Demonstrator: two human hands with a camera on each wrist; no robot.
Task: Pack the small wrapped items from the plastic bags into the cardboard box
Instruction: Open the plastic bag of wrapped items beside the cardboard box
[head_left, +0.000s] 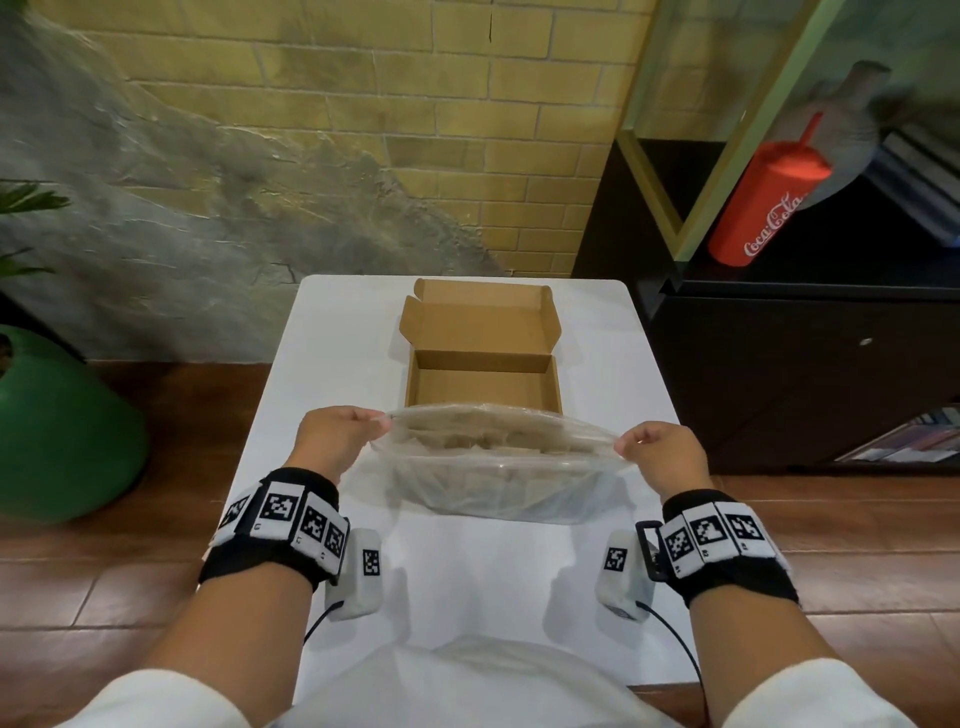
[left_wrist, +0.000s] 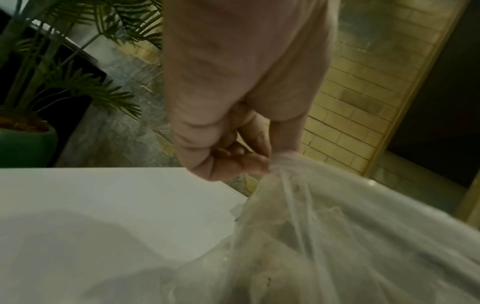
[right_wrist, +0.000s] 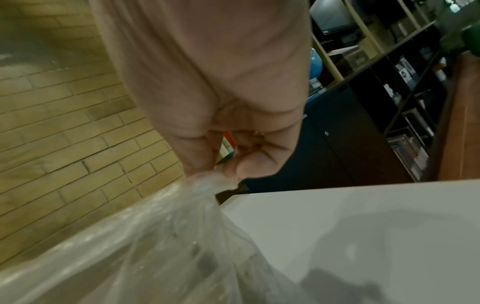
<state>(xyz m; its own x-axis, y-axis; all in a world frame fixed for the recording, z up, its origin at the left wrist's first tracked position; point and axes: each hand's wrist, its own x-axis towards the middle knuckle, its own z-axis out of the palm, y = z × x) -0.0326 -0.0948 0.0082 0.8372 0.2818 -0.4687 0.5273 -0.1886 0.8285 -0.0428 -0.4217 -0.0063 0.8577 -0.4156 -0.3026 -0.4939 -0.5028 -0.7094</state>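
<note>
Pinching the two upper corners of a clear plastic bag (head_left: 498, 478), both hands held it stretched wide above a white table (head_left: 343, 332), on the near side of the cardboard box (head_left: 480, 353). The left hand (head_left: 332, 434) gripped the bag's left corner between thumb and curled fingers, as the left wrist view confirmed, where gathered film (left_wrist: 337, 236) ran out from under the fingertips (left_wrist: 249, 164). The right hand (head_left: 660, 447) gripped the opposite corner in the same way; in the right wrist view the film (right_wrist: 161, 242) bunched at the pinch of that hand (right_wrist: 221, 102). Between the hands the bag's mouth was drawn into a taut line just short of the box's near wall, and the bag's body sagged below it toward the person. Through the film a mass of small wrapped items (head_left: 483, 441), pale tan in colour, could be seen; their number could not be told. The box stood at the far middle of the table with its lid folded back away from the person and its brown inside showing. Beyond the box rose a yellow brick wall (head_left: 415, 104). To the right of the box, off the table, a dark shelf unit (head_left: 779, 364) carried a red Coca-Cola tumbler (head_left: 763, 202) with a straw. To the left of the box, on the wooden floor, stood a green plant pot (head_left: 57, 426). Marker-printed bands (head_left: 283, 512) encircled both wrists.
</note>
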